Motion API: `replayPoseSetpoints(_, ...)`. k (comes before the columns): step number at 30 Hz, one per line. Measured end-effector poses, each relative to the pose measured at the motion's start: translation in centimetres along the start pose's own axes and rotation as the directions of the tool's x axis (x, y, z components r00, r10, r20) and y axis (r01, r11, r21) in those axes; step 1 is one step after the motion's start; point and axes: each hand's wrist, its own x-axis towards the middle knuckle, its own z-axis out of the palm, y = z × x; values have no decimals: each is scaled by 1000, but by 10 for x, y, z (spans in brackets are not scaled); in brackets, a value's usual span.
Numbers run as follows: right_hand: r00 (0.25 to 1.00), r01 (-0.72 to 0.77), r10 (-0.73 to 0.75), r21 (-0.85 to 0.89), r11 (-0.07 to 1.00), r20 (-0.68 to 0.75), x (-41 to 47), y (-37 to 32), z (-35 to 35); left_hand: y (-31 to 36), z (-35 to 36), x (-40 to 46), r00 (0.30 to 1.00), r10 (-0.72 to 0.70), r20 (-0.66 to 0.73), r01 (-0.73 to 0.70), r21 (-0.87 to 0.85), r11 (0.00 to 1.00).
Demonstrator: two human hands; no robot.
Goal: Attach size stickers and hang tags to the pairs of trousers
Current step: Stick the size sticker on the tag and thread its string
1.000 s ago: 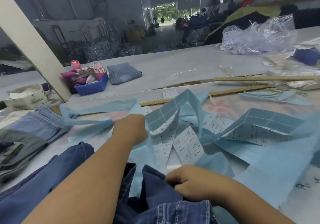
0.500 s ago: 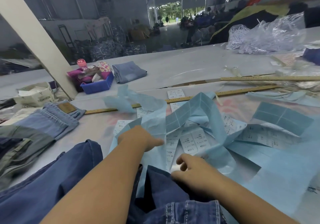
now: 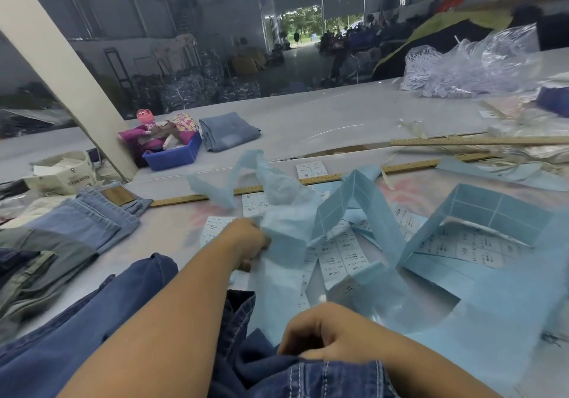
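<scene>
Left hand (image 3: 246, 240) shifted toward 10 o'clock, fingers clamped on blue backing strip (image 3: 286, 213), lifting it off size stickers (image 3: 341, 256); right hand (image 3: 326, 333) curled, pinning dark jeans (image 3: 308, 376) at 6 o'clock.

Bare table (image 3: 308, 120) beyond the wooden ruler (image 3: 406, 166); nearer, tangled blue backing strips (image 3: 354, 200) everywhere.

Dim grey hall, daylight from far doorway (image 3: 320, 17), wide-angle bending at edges, slight motion blur
</scene>
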Motion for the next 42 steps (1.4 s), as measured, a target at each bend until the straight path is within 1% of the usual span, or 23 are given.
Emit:
replayPoseSetpoints(2, 997, 10, -13, 51, 999, 70, -3, -1, -2, 5, -3, 1, 991, 49, -124, -79, -250, 965)
replayPoseSetpoints(4, 997, -12, 5, 94, 995, 78, -1, -1, -1, 13, -1, -2, 989, 55, -139, -119, -511, 851)
replayPoseSetpoints(6, 992, -115, 120, 134, 984, -35, 5, 5, 2, 22, 3, -9, 997, 77, -21, -71, -686, 725)
replayPoseSetpoints(7, 970, -191, 207, 128, 973, -126, 8, 11, 3, 25, 3, -12, 989, 124, 80, -30, -710, 703)
replayPoseSetpoints(9, 890, -339, 349, 87, 937, -294, 12, 25, 4, 25, 4, -14, 934, 228, 274, 9, -659, 752)
replayPoseSetpoints(10, 853, -395, 398, 81, 915, -338, 12, 30, 4, 22, 4, -13, 912, 244, 329, -7, -583, 813)
replayPoseSetpoints(11, 830, -428, 428, 86, 900, -357, 12, 32, 5, 18, 4, -12, 916, 216, 339, -48, -441, 896)
replayPoseSetpoints(12, 816, -440, 441, 93, 893, -374, 12, 33, 5, 12, 3, -10, 934, 165, 316, -103, -203, 974)
replayPoseSetpoints(13, 809, -439, 437, 90, 894, -393, 12, 34, 5, 5, 1, -7, 957, 114, 266, -149, 115, 982)
replayPoseSetpoints(14, 806, -435, 424, 71, 897, -414, 13, 34, 4, -2, -1, -4, 973, 83, 214, -166, 402, 901)
replayPoseSetpoints(15, 807, -428, 410, 57, 902, -425, 13, 33, 4, -9, -3, -2, 984, 65, 168, -154, 598, 787)
replayPoseSetpoints(17, 813, -425, 401, 42, 904, -422, 13, 33, 3, -19, -7, 1, 994, 27, 109, -102, 776, 622)
replayPoseSetpoints(20, 821, -414, 401, 60, 908, -407, 14, 35, 2, -17, -7, -4, 988, -80, 129, -59, 810, 584)
replayPoseSetpoints(23, 823, -381, 399, 130, 916, -404, 16, 34, 4, -12, -3, -9, 964, -155, 218, -96, 824, 558)
replayPoseSetpoints(24, 826, -365, 399, 162, 917, -397, 16, 34, 4, -12, -1, -10, 951, -188, 247, -95, 807, 582)
replayPoseSetpoints(26, 838, -332, 391, 214, 919, -380, 16, 35, 5, -13, 0, -7, 920, -249, 303, -35, 696, 717)
replayPoseSetpoints(28, 847, -303, 378, 245, 921, -373, 17, 38, 5, -11, 1, -7, 910, -262, 320, 41, 561, 827)
replayPoseSetpoints(30, 844, -271, 387, 328, 905, -370, 18, 41, 6, -8, 5, -9, 895, -267, 357, 101, 422, 901)
replayPoseSetpoints(33, 818, -195, 462, 589, 784, -344, 22, 44, 6, -4, 10, -13, 850, -287, 442, 183, 263, 947)
replayPoseSetpoints(36, 803, -177, 540, 764, 620, -252, 27, 45, 3, -4, 12, -16, 817, -303, 491, 182, 280, 943)
replayPoseSetpoints(38, 813, -232, 549, 757, 611, -194, 31, 43, 0, -5, 10, -15, 832, -284, 476, 158, 287, 945)
replayPoseSetpoints(40, 835, -300, 528, 678, 671, -153, 35, 40, 0, -5, 8, -14, 868, -243, 432, 131, 273, 953)
replayPoseSetpoints(42, 851, -339, 508, 597, 727, -135, 36, 39, 2, -4, 8, -11, 926, -164, 339, 65, 285, 956)
